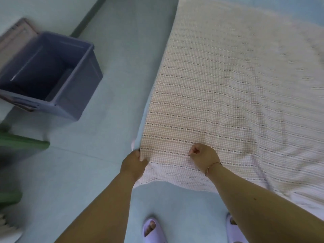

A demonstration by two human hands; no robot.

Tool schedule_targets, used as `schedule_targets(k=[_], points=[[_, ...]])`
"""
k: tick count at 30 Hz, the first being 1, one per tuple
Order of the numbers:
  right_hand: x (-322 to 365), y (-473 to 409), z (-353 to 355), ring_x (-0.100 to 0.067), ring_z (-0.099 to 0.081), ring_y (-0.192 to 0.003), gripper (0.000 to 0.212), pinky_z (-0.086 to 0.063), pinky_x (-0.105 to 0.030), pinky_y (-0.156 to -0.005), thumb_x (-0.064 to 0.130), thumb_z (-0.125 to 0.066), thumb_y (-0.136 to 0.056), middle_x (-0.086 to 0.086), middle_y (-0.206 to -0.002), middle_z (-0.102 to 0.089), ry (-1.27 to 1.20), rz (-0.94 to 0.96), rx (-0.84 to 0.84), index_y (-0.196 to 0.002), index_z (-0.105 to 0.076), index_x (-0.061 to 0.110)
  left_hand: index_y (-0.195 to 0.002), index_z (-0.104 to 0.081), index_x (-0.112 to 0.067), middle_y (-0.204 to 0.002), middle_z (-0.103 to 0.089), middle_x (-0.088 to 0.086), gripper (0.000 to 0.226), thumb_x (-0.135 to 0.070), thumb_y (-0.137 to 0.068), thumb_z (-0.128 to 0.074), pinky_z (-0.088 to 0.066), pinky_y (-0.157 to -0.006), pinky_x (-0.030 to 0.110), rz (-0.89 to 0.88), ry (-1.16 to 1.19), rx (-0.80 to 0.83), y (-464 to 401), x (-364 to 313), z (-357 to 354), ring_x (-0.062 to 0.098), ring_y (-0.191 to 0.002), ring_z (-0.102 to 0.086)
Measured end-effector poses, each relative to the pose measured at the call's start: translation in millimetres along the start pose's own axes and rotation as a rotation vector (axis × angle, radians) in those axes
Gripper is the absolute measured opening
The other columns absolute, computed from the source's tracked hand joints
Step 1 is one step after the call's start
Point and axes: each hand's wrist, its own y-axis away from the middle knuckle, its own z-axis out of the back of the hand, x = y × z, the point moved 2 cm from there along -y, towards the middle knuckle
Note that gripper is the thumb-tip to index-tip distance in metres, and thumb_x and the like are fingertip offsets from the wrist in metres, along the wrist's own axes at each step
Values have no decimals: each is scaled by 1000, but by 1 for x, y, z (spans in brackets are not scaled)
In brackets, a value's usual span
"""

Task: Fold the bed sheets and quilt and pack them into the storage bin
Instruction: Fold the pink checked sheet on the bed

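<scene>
Head view: the step in hand looks like the first fold of the sheet. The left hand pinches the near left corner between thumb and fingers, so that grip is closed on cloth. The right hand is curled into a fist on the near edge a little further along; it seems to bunch a fold of fabric, though what sits inside the fist is hidden. To do this well, I judge both grips should take the hem itself, keep the edge taut between them, and lift evenly so the far end does not drag or skew. The 2 corners should meet squarely before any crease is pressed in.

The sheet is a pale pink check crossed by rows of small dark marks. It lies spread over the bed, running away from the person, with soft wrinkles to the right and its near edge hanging toward the floor.

The storage bin, purple and open-topped, stands on the floor well to the left, apart from the sheet. It appears to hold nothing yet.
</scene>
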Motion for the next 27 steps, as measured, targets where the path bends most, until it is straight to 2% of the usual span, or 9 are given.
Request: schedule_targets(k=[3,5,7,9,12,15,19,23,27], points=[[5,1,1,-21,-60,-73,15,-47,-27,-65,17,-49,-83,0,-75,-66,18,-19,2,-73,-60,12,-88,-59,-14,-90,-64,6,8,-20,-91,-61,-35,-69,26,-40,-2,-50,-2,17,10,27,-88,-59],[8,2,9,-20,-55,-67,16,-45,-27,-61,17,-49,-84,1,-69,-60,46,-31,-38,-69,-55,15,-71,-48,-16,-73,-58,2,25,-20,-90,-63,-30,-60,28,6,-20,-125,-5,37,23,25,-77,-56],[6,2,25,-21,-56,-73,12,-47,-29,-64,18,-48,-84,0,-78,-61,54,-84,-192,-76,-58,17,-68,-48,-16,-68,-54,-1,28,-22,-90,-63,-28,-54,24,15,-27,-153,-5,44,30,19,-69,-51],[-3,3,40,-27,-56,-97,22,-48,-35,-78,20,-50,-83,-6,-105,-59,80,-218,-315,-103,-59,16,-71,-48,-13,-69,-54,0,26,-22,-91,-63,-30,-54,23,36,3,-164,-4,41,28,18,-68,-50],[-12,4,42,-35,-47,-115,47,-44,-41,-92,26,-51,-84,-13,-125,-47,177,-395,-72,-128,-43,13,-77,-49,-12,-74,-54,1,24,-25,-92,-62,-33,-58,28,53,64,-149,1,33,17,21,-74,-52],[-3,-1,39,-33,-56,-108,36,-45,-35,-83,24,-51,-85,-14,-118,-59,226,-332,63,-117,-55,9,-88,-56,-11,-83,-60,3,18,-25,-88,-66,-37,-65,28,47,96,-40,6,29,9,25,-83,-57],[14,4,38,-32,-58,-107,28,-45,-33,-83,22,-47,-90,-13,-112,-62,223,-272,132,-111,-60,9,-93,-69,-7,-91,-68,12,21,-26,-86,-69,-40,-69,24,3,49,143,17,28,2,30,-90,-64],[22,26,25,-26,-55,-88,20,-46,-30,-78,9,-39,-92,-11,-95,-58,170,-183,233,-79,-55,8,-89,-56,-13,-84,-63,3,15,-18,-84,-69,-42,-60,25,-24,116,108,35,15,7,23,-82,-60],[36,39,15,-29,-56,-111,24,-50,-33,-89,2,-48,-92,-13,-110,-61,33,-212,308,-111,-62,-1,-124,-40,-28,-89,-66,-1,59,-12,-78,-72,-52,-71,34,-56,266,68,53,8,15,18,-80,-63]])
